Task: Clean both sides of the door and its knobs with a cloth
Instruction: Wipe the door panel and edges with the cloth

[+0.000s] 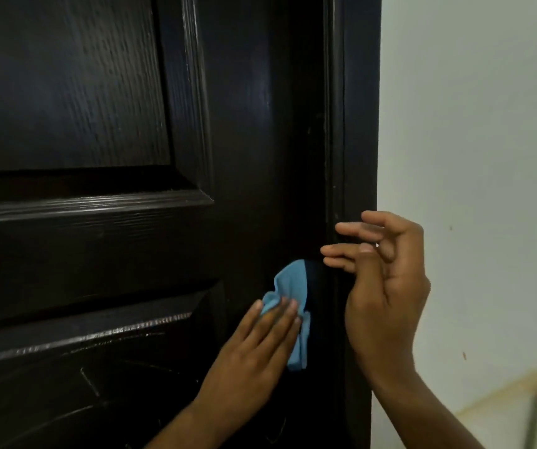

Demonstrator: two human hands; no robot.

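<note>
A dark, almost black panelled door (105, 124) fills the left and middle of the head view. A crumpled blue cloth (290, 286) lies against the door near its right edge. My left hand (257, 348) presses the cloth flat against the door with straight fingers. Just right of the cloth, my right hand (384, 286) hovers by the dark door frame (358, 124), its fingers loosely spread and holding nothing. No knob shows; the spot beside the cloth is too dark to make out.
A white wall (471, 124) stands to the right of the frame. At the lower right there is a pale skirting and floor, with a thin metal leg (534, 419) of some furniture.
</note>
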